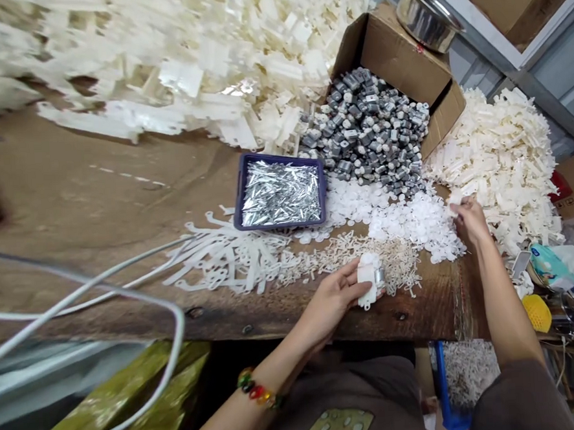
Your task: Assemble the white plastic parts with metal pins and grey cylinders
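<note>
My left hand [338, 296] is closed round a small white plastic housing [367, 281] with a grey metal motor end showing at its right side, held just above the table's front edge. My right hand [468, 219] reaches out to the heap of white plastic pieces [502, 156] on the right, fingers pinched on a small white piece at the heap's edge. Between the hands lie white round discs [414, 223] and tiny cream pegs [357, 249]. A heap of small grey motors [369, 129] spills from a cardboard box [404, 55].
A purple tray [239, 192] holds shiny metal pins. Flat white plastic strips [222, 261] lie left of the pegs. A big pile of white parts [185, 59] fills the back. White cables [126, 296] cross the wooden table [71, 189]. A steel bowl [425, 15] sits behind the box.
</note>
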Demonstrator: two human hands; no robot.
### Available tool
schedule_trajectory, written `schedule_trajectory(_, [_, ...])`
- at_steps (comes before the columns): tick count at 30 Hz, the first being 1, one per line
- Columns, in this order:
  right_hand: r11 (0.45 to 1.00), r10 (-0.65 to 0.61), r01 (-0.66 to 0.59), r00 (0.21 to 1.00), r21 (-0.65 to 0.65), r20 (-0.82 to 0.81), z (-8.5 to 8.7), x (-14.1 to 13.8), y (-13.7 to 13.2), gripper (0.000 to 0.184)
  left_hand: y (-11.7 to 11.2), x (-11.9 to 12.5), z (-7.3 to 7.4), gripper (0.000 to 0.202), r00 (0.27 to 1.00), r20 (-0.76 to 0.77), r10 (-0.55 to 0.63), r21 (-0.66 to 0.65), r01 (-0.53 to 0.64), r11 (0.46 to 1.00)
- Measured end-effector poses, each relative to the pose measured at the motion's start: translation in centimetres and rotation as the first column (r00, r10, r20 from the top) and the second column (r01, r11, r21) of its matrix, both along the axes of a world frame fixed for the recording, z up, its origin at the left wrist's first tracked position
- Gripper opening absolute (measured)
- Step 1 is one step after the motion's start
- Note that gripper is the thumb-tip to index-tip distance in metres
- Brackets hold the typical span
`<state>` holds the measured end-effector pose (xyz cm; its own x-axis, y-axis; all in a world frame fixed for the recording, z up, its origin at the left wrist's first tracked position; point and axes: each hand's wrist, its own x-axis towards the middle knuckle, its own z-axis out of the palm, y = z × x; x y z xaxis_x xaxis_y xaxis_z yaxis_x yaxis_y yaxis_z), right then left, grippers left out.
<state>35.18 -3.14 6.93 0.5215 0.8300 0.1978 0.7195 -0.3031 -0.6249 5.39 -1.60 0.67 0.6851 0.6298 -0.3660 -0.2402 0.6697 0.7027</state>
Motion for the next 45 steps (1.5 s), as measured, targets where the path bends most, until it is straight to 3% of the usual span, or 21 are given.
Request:
schedule_trajectory(2, [0.992, 0.116, -0.120, 0.990, -0.044, -0.080, -0.9, -5.6, -1.8, 0.025, 0.1, 0.5, -0.5, 0.073, 0.998, -0.003, 0.066, 0.037, -0.066, 0.997])
schedule_trajectory(4, [0.947, 0.308, -0.318, 0.942, -0.053, -0.135, -2.1, -11.3, -3.4, 0.024, 0.1, 0.7, -0.9, 0.072, 0.992, -0.021, 0.126, 0.105, -0.123, 0.987])
schedule_trajectory(7, [0.933, 0.351, -0.359, 0.923, 0.023, 0.159, -3.5, -17.3, -4.7, 0.017, -0.3, 0.4, -1.1, 0.066, 0.979, -0.073, 0.192, 0.250, -0.168, 0.953])
schedule_trajectory(10, [0.918, 0.363, -0.395, 0.878, 0.043, 0.312, -4.2, -19.7, -4.5, 0.014, -0.7, -0.5, -0.9, 0.058, 0.957, -0.149, 0.248, 0.424, -0.165, 0.891])
schedule_trajectory(14, [0.924, 0.316, -0.350, 0.926, 0.155, 0.208, -4.5, -20.1, -4.0, 0.010, -0.9, -1.7, -0.3, 0.054, 0.949, -0.188, 0.253, 0.524, -0.121, 0.843])
schedule_trajectory(19, [0.927, 0.291, -0.298, 0.955, 0.227, 0.065, -4.5, -20.7, -4.2, 0.010, -0.7, -2.5, 0.7, 0.052, 0.960, -0.174, 0.220, 0.487, -0.110, 0.866])
schedule_trajectory(24, [0.880, 0.391, -0.384, 0.920, 0.279, 0.032, -4.5, -21.1, -4.6, 0.012, -0.6, -3.4, 1.3, 0.057, 0.981, -0.139, 0.137, 0.422, -0.067, 0.904])
schedule_trajectory(28, [0.905, 0.406, -0.363, 0.892, 0.222, -0.197, -4.5, -20.3, -4.5, 0.013, -0.6, -3.9, 1.1, 0.060, 0.958, -0.190, 0.213, 0.423, -0.116, 0.899])
schedule_trajectory(31, [0.922, 0.387, -0.368, 0.861, 0.121, -0.330, -4.2, -19.2, -4.1, 0.018, -0.5, -4.2, 1.3, 0.057, 0.972, -0.179, 0.150, 0.431, -0.059, 0.900])
schedule_trajectory(35, [0.868, 0.482, -0.493, 0.814, 0.053, -0.324, -3.8, -18.5, -3.7, 0.019, -0.2, -4.8, 2.2, 0.055, 0.989, -0.141, 0.051, 0.466, 0.020, 0.884])
schedule_trajectory(40, [0.895, 0.445, -0.432, 0.847, 0.111, -0.291, -4.3, -19.1, -3.8, 0.024, -0.3, -4.9, 2.1, 0.053, 0.987, -0.151, 0.062, 0.491, 0.021, 0.871])
schedule_trajectory(43, [0.909, 0.416, -0.398, 0.841, 0.125, -0.345, -4.5, -19.4, -3.7, 0.028, -0.2, -4.9, 1.6, 0.057, 0.992, -0.115, 0.045, 0.382, 0.002, 0.924])
schedule_trajectory(45, [0.899, 0.424, -0.423, 0.773, 0.116, -0.471, -4.3, -19.4, -3.4, 0.029, 0.1, -4.9, 1.2, 0.061, 1.000, -0.026, -0.015, 0.210, 0.020, 0.977])
